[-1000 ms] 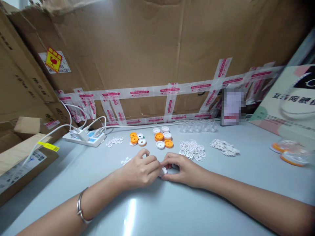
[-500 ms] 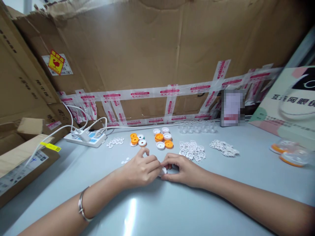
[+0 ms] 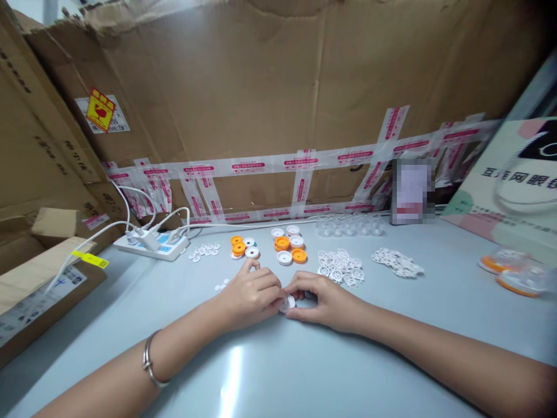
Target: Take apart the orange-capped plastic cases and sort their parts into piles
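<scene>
A small round part, white and clear (image 3: 288,303), stands low over the tabletop between my two hands. My right hand (image 3: 326,299) pinches it from the right, thumb below and fingers above. Against its left side are the closed fingertips of my left hand (image 3: 252,290); whatever they hold is hidden. Beyond the hands lie white and orange round caps (image 3: 298,256) in one group and another cluster of orange and white caps (image 3: 238,249). Tiny white discs (image 3: 221,285) lie near my left hand. Past my right hand is a pile of white openwork wheels (image 3: 339,266).
At the back stand several clear cups (image 3: 350,225). Flat white pieces (image 3: 397,262) and orange-based clear domes (image 3: 522,278) lie to the right. A power strip (image 3: 163,247) with cables and an open carton (image 3: 52,290) are on the left. A large cardboard sheet (image 3: 261,87) walls the back.
My left hand has shifted very slightly, uncovering a bit more of the small round part. My right hand keeps its pinch in the same place.
</scene>
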The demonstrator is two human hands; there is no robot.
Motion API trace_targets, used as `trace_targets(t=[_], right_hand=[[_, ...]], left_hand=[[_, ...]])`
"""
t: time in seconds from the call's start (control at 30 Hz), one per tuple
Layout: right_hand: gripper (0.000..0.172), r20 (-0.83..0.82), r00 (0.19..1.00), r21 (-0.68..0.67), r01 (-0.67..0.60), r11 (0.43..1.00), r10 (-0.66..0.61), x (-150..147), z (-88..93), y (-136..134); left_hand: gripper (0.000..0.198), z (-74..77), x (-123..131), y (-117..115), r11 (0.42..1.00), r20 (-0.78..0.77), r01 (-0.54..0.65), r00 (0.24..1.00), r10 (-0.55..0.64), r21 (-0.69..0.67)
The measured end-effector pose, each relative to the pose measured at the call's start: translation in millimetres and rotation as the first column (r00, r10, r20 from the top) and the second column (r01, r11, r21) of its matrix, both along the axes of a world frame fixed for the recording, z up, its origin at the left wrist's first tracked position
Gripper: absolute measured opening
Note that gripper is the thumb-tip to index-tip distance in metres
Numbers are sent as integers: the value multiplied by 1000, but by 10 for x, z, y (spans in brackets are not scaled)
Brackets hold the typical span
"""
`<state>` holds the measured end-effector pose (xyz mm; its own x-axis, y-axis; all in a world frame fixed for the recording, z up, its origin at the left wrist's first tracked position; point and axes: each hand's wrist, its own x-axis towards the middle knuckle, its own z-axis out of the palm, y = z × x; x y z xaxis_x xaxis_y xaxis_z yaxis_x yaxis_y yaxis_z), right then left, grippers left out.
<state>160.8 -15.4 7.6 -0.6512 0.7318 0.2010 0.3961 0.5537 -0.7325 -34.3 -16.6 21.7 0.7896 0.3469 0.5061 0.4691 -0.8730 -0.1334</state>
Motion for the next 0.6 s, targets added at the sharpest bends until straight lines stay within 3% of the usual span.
trace_targets(t=[0.2, 0.33, 0.43, 0.5, 0.6], right_hand=[[23, 15, 1000, -18, 3, 1000, -3, -1, 22, -11], [24, 23, 1000, -31, 11, 999, -10, -7, 44, -18], [23, 29, 999, -39, 16, 999, -15, -6, 59, -21], [23, 28, 999, -43, 17, 999, -16, -7, 67, -22], [22, 27, 1000, -40, 15, 999, -14, -10, 73, -23]], left_hand=[[13, 8, -9, 15, 984, 46, -37, 998, 45, -173], [12, 275, -177, 47, 930, -29, -132, 991, 130, -344], [9, 596, -485, 112, 763, -202, -292, 956, 213, -577], [10, 755, -730, 173, 651, -292, -424, 906, 307, -630], [14, 822, -1035, 266, 473, -480, -589, 808, 341, -655]])
